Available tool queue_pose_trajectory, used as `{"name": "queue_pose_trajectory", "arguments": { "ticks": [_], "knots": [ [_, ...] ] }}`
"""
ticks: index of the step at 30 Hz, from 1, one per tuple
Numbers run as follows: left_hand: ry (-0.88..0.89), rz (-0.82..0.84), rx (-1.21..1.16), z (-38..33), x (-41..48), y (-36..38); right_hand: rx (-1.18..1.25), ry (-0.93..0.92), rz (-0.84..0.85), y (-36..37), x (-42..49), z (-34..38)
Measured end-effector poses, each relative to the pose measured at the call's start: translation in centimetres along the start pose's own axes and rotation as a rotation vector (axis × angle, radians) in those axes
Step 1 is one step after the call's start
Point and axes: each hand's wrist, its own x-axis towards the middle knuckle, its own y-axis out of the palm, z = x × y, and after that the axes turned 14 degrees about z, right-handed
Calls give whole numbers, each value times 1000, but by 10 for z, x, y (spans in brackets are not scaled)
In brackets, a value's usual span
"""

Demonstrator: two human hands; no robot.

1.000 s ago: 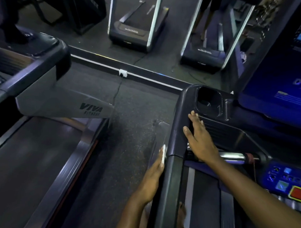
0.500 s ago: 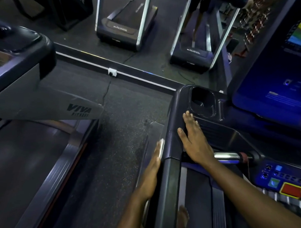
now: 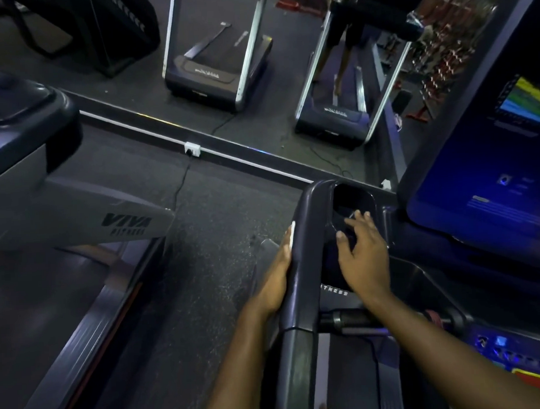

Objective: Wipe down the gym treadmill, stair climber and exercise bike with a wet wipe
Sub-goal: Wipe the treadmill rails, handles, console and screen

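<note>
From the head cam I'm looking down at the treadmill (image 3: 413,280) on the right of view, w/ its dark side rail (image 3: 309,230) running up the middle. The left hand (image 3: 276,277) lies flat against the rail's outer face, fingers straight and together, pressing the wet wipe (image 3: 292,234) onto it. Only a thin white edge of the wipe shows at the fingertips; the rest is hidden btwn hand and rail. The right hand (image 3: 364,257) is on the rail's inner side, at the near edge of the cup holder (image 3: 354,198), fingers spread and loosely bent, nothing in it. I can't tell whether its tips touch the plastic. Below that wrist a grip bar (image 3: 349,319) runs across, and a button panel (image 3: 513,361) glows blue and red in the bottom right corner. The lit screen (image 3: 491,172) stands at far right. On the left is a neighbouring treadmill (image 3: 79,217) marked VIVA FITNESS, w/ dark speckled floor (image 3: 209,267) btwn the 2 machines. Ahead, a mirror (image 3: 289,81) reflects 2 treadmills. Along its base sits a white wall socket (image 3: 192,148), w/ a cable (image 3: 182,183) running from it onto the floor.
</note>
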Motion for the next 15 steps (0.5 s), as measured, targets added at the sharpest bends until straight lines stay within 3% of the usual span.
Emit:
{"name": "queue_pose_trajectory", "arguments": {
  "ticks": [6, 10, 15],
  "knots": [
    [8, 42, -9, 32, -18, -14, -257, 87, 145, 8, 56, -16],
    [67, 61, 3, -17, 48, -18, -303, 69, -20, 19, 52, -17],
    [55, 113, 36, -68, 119, -28, -342, 78, -28, 21, 54, -18]
  ]
}}
